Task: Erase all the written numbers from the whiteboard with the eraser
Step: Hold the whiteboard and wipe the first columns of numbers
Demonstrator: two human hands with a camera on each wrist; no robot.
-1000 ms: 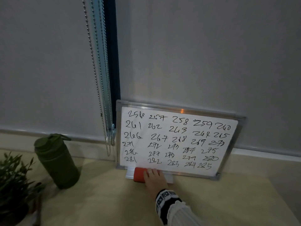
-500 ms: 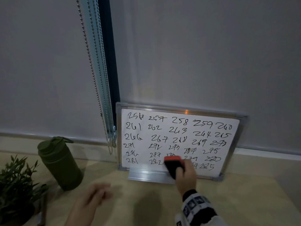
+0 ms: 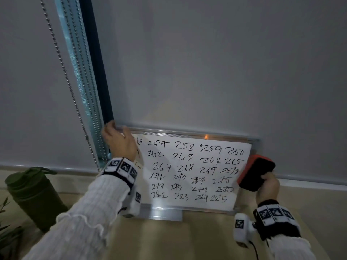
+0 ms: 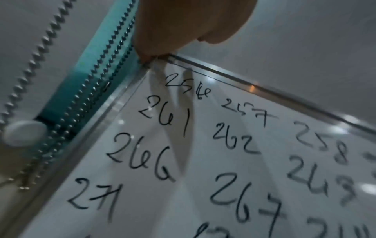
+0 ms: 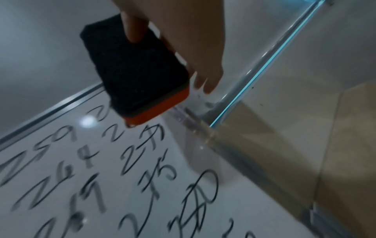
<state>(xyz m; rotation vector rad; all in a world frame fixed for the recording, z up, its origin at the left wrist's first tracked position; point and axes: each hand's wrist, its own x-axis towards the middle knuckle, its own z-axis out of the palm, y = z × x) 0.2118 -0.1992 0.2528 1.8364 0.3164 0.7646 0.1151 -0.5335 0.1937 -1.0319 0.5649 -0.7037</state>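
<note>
Right now my left hand [image 3: 120, 142] sits at the upper left corner of the whiteboard [image 3: 189, 206], fingers curled over the silver frame there; in the left wrist view the fingertips [image 4: 150, 55] pinch that corner where the two frame rails meet. My right hand [image 3: 267, 186] is at the right edge of the head view, thumb and fingers clamped around the eraser [image 3: 256, 173], which I hold tilted, just off the board's right rail, about level with the third and fourth rows of writing. It is a block with an orange back and a black felt pad; in the right wrist view the felt faces the camera, my thumb [image 5: 133, 30] presses on it, and the orange edge [image 5: 156, 111] hangs close over the writing. Whether it touches the surface I cannot tell.

The board leans against the grey blind [image 3: 206, 62] in the lower middle of the head view, its foot on the pale wooden table [image 3: 187, 241]. It has a white glossy face, a thin metal frame and a small metal tray [image 3: 166, 214] at the bottom edge. Black handwritten numbers [image 3: 189, 167] fill it in six rows, running from the 250s at the top to 285 at the bottom right; several are overwritten and hard to read. My left forearm covers most of the first column.

A bead chain [image 3: 63, 72] hangs at the upper left of the frame, and a dark green bottle [image 3: 35, 196] stands at the lower left beside some plant leaves [image 3: 5, 233].
</note>
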